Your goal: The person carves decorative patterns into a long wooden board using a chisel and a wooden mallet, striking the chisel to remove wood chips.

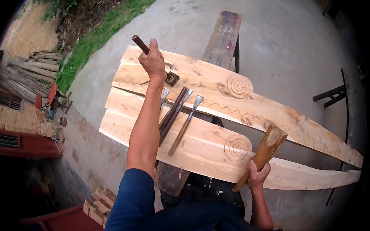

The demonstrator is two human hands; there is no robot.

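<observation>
My left hand [153, 64] is closed around a dark wooden-handled chisel [139, 44] above the far carved plank [200, 79]; its blade is hidden behind the hand. My right hand [258, 176] grips a wooden mallet [269, 147] by its lower end, with the thick head tilted up over the right part of the near carved plank [202, 133]. Both planks bear a spiral circle and a zigzag line. Several chisels [181, 135] lie side by side across the near plank, below my left forearm. Near my left wrist, a small black square tool [172, 78] rests on the far plank.
A worn bench board [225, 39] extends beyond the planks, its other end [171, 179] showing near me. Another dark trestle [334, 94] stands at the right. Cut wood blocks [100, 205] are piled at lower left, with logs [38, 66] and grass further off.
</observation>
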